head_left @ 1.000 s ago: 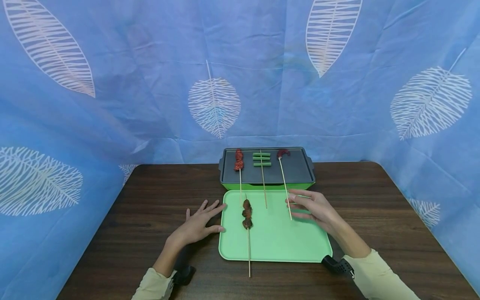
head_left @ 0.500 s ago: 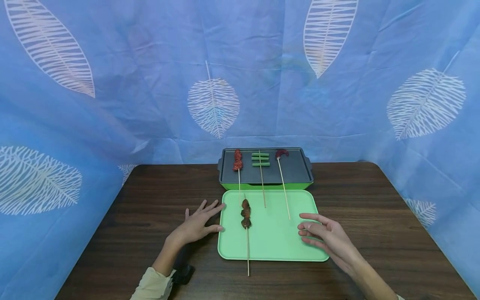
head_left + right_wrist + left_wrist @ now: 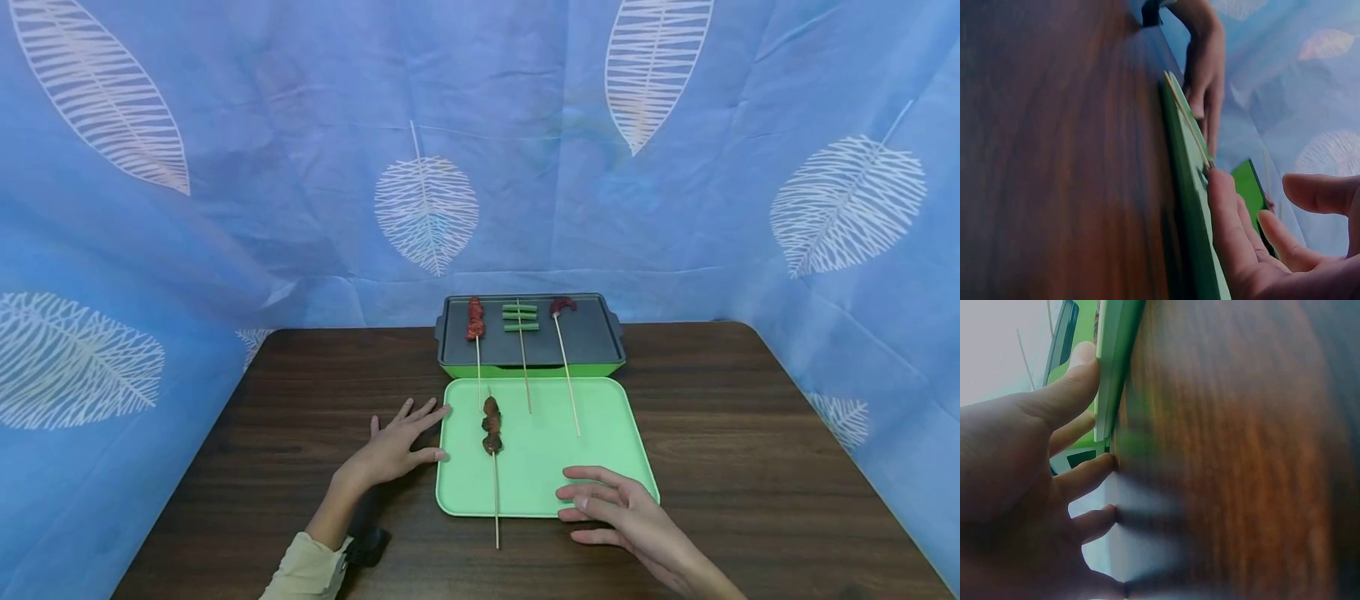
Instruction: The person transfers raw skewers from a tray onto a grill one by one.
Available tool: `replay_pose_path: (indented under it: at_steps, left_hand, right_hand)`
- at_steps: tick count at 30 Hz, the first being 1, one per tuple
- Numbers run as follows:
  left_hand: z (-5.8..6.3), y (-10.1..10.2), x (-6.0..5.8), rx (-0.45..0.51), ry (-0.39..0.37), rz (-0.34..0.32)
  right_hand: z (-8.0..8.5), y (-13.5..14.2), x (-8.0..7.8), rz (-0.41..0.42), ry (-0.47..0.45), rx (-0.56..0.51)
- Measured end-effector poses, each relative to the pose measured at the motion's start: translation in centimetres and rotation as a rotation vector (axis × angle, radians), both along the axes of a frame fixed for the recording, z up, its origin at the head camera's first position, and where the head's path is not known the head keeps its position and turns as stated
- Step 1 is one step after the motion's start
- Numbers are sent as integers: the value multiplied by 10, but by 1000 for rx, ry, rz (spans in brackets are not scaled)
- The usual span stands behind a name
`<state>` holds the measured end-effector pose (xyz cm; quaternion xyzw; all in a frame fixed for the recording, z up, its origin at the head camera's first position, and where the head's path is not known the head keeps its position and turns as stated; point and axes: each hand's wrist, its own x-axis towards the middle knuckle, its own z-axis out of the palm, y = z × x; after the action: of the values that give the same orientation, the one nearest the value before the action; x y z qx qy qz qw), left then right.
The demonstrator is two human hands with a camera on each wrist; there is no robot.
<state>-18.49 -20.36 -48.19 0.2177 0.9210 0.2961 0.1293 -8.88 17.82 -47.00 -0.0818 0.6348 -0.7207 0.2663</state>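
My left hand [image 3: 393,450] lies spread at the left edge of the green tray [image 3: 540,492]. Its thumb [image 3: 1075,384] touches the tray's rim in the left wrist view, and other fingertips are on the table. My right hand [image 3: 618,512] hovers over the tray's front right corner, fingers loosely bent and holding nothing. On the tray's left part lies a brown meat skewer [image 3: 492,425], its stick jutting past the front edge. Three skewers rest on the grill [image 3: 585,342] behind: a red meat skewer [image 3: 476,321], a green vegetable skewer [image 3: 521,317] and a dark red curled piece on a stick [image 3: 562,306].
The grill's green base [image 3: 592,370] stands right behind the tray, and the skewer sticks overhang the tray's back part. Dark wood table [image 3: 750,433] surrounds both. A blue cloth [image 3: 525,208] with white leaf prints hangs behind and at the sides.
My right hand has left the stick of the dark red curled skewer, moving right and then back toward the tray's front right corner. The left hand has stayed in place.
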Motion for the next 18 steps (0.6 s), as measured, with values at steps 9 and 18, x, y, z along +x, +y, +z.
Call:
replay_pose_path:
  at_steps: [9, 18]
  left_hand:
    - [0, -2, 0, -4, -4, 4]
    - [0, -2, 0, -6, 3, 0]
  right_hand:
    - [-3, -38, -3, 39, -126, -90]
    - [-10, -70, -6, 51, -206, -156]
